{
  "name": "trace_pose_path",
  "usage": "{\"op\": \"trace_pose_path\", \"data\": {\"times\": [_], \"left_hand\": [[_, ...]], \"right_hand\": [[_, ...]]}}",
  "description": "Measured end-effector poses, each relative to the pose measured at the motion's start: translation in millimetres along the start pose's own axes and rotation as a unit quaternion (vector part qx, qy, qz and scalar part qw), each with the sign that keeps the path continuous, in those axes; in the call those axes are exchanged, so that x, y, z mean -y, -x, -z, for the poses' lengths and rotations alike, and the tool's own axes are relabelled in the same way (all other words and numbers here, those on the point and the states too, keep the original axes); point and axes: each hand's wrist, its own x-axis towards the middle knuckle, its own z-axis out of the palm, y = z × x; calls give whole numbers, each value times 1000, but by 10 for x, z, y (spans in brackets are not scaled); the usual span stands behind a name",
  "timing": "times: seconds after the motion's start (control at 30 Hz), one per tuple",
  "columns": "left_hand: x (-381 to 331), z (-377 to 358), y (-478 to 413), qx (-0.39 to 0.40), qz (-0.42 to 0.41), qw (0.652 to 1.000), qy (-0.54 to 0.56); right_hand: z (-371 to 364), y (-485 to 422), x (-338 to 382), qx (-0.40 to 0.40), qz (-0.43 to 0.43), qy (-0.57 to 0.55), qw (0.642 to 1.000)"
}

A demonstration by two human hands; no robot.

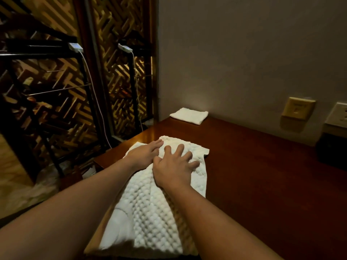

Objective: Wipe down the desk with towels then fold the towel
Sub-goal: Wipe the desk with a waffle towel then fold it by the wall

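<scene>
A white, bumpy-textured towel (150,218) lies lengthwise along the left part of the dark red wooden desk (262,175), folded into a long strip. My left hand (144,153) lies flat on the towel's far left end, fingers straight. Beside it, my right hand (174,164) presses on the far end too, fingers spread flat. Neither hand grips the cloth. My forearms cover parts of the towel's middle.
A small folded white towel (188,115) sits at the desk's far corner against the wall. Two wall sockets (297,108) are at the right, with a dark box (332,151) below. A black metal rack (56,91) with hanging white cables stands left of the desk.
</scene>
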Motion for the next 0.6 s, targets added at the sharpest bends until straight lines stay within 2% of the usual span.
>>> {"op": "trace_pose_path", "data": {"times": [0.4, 0.53, 0.6], "left_hand": [[1114, 460, -217, -2, 49, 998, 39], [1321, 551, -261, 27, 53, 997, -50], [1319, 576, -259, 21, 63, 996, -59]], "right_hand": [[-323, -478, 1005, 6, 24, -30, 999], [-404, -601, 1218, 3, 35, -40, 999], [-418, -637, 1251, 7, 39, -45, 998]]}}
